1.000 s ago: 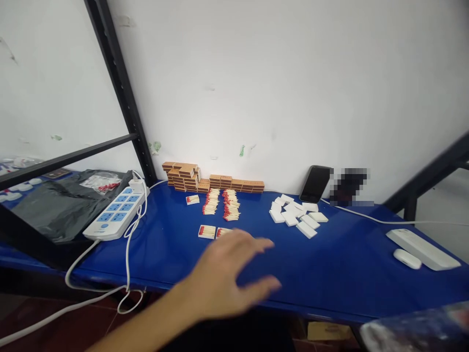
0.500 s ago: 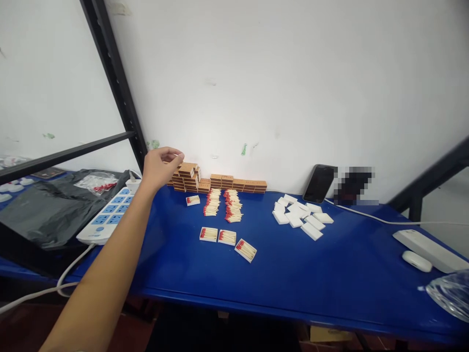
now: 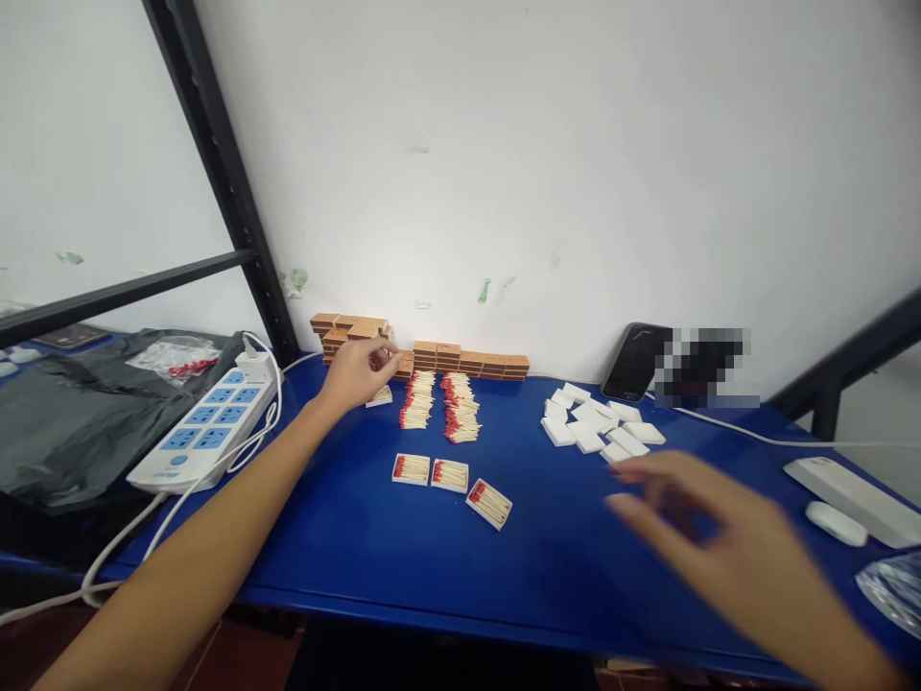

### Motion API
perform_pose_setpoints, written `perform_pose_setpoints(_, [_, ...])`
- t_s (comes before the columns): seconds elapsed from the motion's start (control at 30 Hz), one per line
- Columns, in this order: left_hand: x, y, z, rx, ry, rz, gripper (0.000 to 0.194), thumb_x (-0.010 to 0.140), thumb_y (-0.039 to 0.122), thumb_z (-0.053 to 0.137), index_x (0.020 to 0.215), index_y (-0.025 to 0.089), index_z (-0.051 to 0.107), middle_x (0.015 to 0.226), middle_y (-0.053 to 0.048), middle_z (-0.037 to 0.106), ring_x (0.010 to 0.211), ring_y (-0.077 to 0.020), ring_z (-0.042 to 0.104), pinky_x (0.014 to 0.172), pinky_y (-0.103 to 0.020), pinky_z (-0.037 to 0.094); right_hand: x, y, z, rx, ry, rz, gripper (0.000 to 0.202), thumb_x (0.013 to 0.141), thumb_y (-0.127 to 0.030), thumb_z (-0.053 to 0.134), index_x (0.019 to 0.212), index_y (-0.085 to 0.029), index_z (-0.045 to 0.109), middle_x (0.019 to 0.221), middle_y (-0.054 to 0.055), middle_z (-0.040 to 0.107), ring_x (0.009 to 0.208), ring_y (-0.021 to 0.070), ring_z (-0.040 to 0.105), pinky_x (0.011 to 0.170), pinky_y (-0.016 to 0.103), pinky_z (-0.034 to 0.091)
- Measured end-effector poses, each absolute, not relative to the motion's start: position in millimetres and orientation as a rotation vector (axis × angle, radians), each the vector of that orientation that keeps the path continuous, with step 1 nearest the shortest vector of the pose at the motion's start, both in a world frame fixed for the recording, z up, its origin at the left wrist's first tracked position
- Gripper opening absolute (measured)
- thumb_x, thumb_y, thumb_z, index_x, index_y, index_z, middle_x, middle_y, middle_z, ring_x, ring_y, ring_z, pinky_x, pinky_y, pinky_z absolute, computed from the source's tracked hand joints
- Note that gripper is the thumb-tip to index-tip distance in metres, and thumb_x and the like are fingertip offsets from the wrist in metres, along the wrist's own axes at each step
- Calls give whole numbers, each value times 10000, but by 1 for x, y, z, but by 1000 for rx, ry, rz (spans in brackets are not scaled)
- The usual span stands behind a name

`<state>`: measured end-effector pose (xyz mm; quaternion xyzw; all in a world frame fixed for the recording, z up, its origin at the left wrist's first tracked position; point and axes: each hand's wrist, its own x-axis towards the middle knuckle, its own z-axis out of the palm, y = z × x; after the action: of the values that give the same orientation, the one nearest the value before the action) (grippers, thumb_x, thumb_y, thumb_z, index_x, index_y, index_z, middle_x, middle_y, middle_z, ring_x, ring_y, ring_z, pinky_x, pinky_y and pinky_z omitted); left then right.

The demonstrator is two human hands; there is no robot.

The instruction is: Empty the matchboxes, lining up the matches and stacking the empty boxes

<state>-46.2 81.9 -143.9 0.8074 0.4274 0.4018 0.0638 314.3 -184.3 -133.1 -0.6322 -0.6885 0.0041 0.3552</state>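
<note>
My left hand (image 3: pixel 360 370) hovers in front of the stacked matchboxes (image 3: pixel 343 320), its fingers curled and the thumb and index tips slightly apart, with nothing visible between them. Partly hidden beneath it is a small white matchbox tray (image 3: pixel 379 397). My right hand (image 3: pixel 709 537), blurred by motion, reaches in from the lower right with thumb and fingers apart, holding nothing visible. It is nearest a pile of white matchbox trays (image 3: pixel 586 422). Two heaps of red-tipped matches (image 3: pixel 460 408) lie at centre. In front of them sit three trays filled with matches (image 3: pixel 450 475).
At left, a white power strip (image 3: pixel 208 422) with cables lies beside a dark plastic bag (image 3: pixel 86 413). A phone (image 3: pixel 637 360) leans against the wall. White cases (image 3: pixel 838 523) and clear plastic (image 3: pixel 896 585) are at right. A black metal frame (image 3: pixel 216 163) rises at left.
My left hand has moved right and down from the top of the matchbox stack to beside the match heaps. My right hand has come into view from the lower right.
</note>
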Motion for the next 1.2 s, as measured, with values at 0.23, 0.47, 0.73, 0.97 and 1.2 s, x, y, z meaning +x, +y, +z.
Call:
perform_pose_setpoints(0.23, [-56,83,-158,2594,1346,1166,253,934,354,593,1038,178,741,812,-34,736,755,-180,659,774,-292,487,236,-108,-144,-1701,-2434,441,448,867,-505,792,1200,-224,688,1182,75,683,1043,264,663,824,345,514])
perform_pose_setpoints(0.47, [-58,85,-161,2719,1366,1105,238,973,313,553,1045,169,728,835,-57,736,813,-199,674,784,-301,491,266,-70,-139,-1774,-2464,417,144,883,-332,726,953,-218,672,965,37,705,841,208,641,675,295,395])
perform_pose_setpoints(0.73, [-55,88,-172,2794,1302,1124,184,965,294,585,997,199,740,866,-40,749,824,-200,699,782,-314,517,298,19,-152,-1819,-2513,268,282,873,-396,743,1063,-194,687,1083,90,703,958,250,650,777,315,447])
perform_pose_setpoints(0.97, [-55,89,-171,2832,1324,1091,178,973,282,577,987,190,729,875,-41,756,823,-199,702,770,-310,518,300,61,-158,-1767,-2524,205,272,899,-358,745,1100,-182,692,1140,97,721,995,259,669,810,324,472])
perform_pose_setpoints(1.2, [-52,86,-168,2894,1290,1103,176,971,272,587,991,181,736,871,-50,760,811,-203,701,749,-311,516,305,69,-163,-1699,-2601,160,247,1019,-306,554,1154,-183,719,1214,113,720,1098,269,674,908,342,492])
